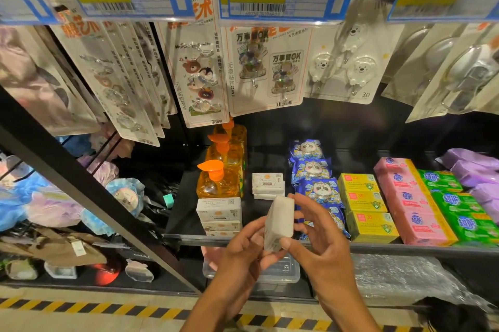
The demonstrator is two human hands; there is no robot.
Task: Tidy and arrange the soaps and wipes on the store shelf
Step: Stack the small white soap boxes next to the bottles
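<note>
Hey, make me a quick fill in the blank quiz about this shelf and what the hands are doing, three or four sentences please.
1. The left hand and the right hand together hold a ____ soap box.
2. The pump bottles on the shelf have ____ tops.
3. The blue wipe packs show a ____ face.
4. The yellow soap boxes sit between the wipe packs and the ____ soap bars.

Missing words: white; orange; panda; pink.
</note>
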